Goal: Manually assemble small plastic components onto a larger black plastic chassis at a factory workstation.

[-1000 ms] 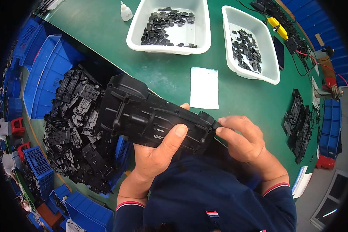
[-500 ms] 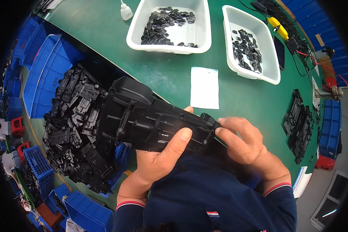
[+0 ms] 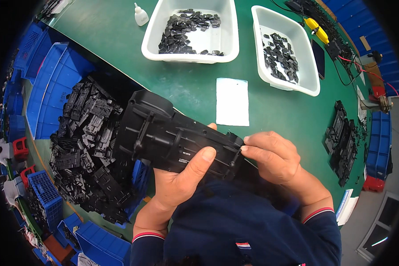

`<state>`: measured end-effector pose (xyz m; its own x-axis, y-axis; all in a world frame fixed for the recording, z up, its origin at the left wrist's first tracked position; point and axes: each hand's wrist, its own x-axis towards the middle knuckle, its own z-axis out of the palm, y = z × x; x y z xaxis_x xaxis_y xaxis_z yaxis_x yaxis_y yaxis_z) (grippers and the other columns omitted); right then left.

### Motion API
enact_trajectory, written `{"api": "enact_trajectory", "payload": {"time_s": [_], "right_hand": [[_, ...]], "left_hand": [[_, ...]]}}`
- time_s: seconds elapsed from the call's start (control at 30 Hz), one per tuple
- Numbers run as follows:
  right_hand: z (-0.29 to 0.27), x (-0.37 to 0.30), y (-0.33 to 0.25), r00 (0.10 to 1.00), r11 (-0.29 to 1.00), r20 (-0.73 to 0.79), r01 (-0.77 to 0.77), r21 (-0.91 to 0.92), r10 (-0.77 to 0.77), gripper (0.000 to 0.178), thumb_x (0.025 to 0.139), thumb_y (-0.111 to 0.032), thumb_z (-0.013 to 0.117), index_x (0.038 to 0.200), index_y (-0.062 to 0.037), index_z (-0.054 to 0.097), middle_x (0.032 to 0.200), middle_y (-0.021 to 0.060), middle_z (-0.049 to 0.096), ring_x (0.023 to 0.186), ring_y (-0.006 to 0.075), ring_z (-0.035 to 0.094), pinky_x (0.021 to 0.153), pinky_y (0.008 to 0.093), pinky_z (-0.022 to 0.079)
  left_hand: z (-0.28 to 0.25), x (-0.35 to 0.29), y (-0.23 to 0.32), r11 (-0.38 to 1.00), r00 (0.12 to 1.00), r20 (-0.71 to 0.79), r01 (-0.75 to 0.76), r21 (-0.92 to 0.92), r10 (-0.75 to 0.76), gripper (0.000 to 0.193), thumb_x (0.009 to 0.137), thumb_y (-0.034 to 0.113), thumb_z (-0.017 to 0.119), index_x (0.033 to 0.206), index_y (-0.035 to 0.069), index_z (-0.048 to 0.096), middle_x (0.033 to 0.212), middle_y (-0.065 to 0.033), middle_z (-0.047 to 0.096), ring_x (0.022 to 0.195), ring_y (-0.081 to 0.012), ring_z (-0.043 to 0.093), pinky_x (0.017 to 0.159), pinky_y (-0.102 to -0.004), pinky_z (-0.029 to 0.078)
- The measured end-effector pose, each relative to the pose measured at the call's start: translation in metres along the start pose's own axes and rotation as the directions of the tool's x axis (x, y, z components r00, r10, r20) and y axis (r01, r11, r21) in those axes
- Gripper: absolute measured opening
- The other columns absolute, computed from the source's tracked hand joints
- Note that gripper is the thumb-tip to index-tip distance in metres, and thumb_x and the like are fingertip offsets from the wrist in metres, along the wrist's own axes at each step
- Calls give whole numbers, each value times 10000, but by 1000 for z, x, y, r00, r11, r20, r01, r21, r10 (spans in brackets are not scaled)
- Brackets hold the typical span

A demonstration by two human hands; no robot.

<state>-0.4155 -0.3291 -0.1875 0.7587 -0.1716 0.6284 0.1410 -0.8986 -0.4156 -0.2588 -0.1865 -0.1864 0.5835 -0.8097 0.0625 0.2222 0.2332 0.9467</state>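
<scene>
A long black moulded plastic chassis (image 3: 164, 141) lies tilted across the middle of the view, its broad end to the left. My left hand (image 3: 181, 177) is closed round its near side, the thumb pressed on the upper face and a fingertip showing past the far edge. At the narrow right end, my right hand (image 3: 275, 155) has thumb and forefinger drawn into a pinch against the chassis. What lies between those fingertips is too small and dark to make out.
Two white tubs, one centre (image 3: 190, 57) and one right (image 3: 288, 86), hold small black pieces. White paper (image 3: 232, 104) lies on the green table (image 3: 173, 88). A white bottle (image 3: 141, 17) stands behind. Black chassis heap up left (image 3: 88, 142); others (image 3: 341, 144) lie right.
My right thumb and forefinger have come closer together and moved slightly left, against the narrow end of the chassis. The left hand keeps its hold; the view has shifted a little.
</scene>
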Motion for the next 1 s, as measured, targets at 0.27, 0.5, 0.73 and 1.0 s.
{"api": "enact_trajectory", "payload": {"time_s": [0.27, 0.5, 0.73, 1.0], "right_hand": [[-1, -1, 6, 994, 994, -36, -102, 45, 104, 316, 629, 129, 701, 922, 16, 664, 881, 141, 652, 723, 247, 660, 595, 309, 548], [0, -1, 14, 997, 997, -14, -71, 34, 72, 320, 648, 115, 718, 948, 23, 652, 897, 150, 651, 727, 256, 659, 602, 311, 549], [1, 4, 16, 1000, 1000, 17, -10, -12, 10, 266, 689, 106, 674, 946, 54, 630, 887, 166, 637, 680, 262, 640, 565, 312, 536], [-8, 9, 17, 985, 983, 65, -166, 85, 160, 250, 705, 89, 701, 926, -22, 661, 906, 122, 674, 724, 236, 665, 623, 290, 538]], "left_hand": [[-3, 7, -8, 999, 998, -47, -38, 23, 39, 234, 856, -15, 650, 1086, -53, 634, 1020, -112, 671, 945, -167, 642, 872, -299, 497], [0, 6, -3, 998, 998, -61, -15, 57, 18, 230, 852, -2, 656, 1075, -54, 633, 1003, -119, 677, 927, -171, 647, 866, -300, 504], [0, 10, -4, 1000, 997, -75, 23, 2, -22, 225, 849, -8, 654, 1070, -43, 631, 999, -119, 676, 918, -169, 647, 869, -301, 505], [-3, 14, -12, 997, 991, -109, 79, -2, -79, 249, 848, -2, 651, 1092, -38, 618, 1021, -115, 668, 960, -174, 639, 903, -321, 488]]}}
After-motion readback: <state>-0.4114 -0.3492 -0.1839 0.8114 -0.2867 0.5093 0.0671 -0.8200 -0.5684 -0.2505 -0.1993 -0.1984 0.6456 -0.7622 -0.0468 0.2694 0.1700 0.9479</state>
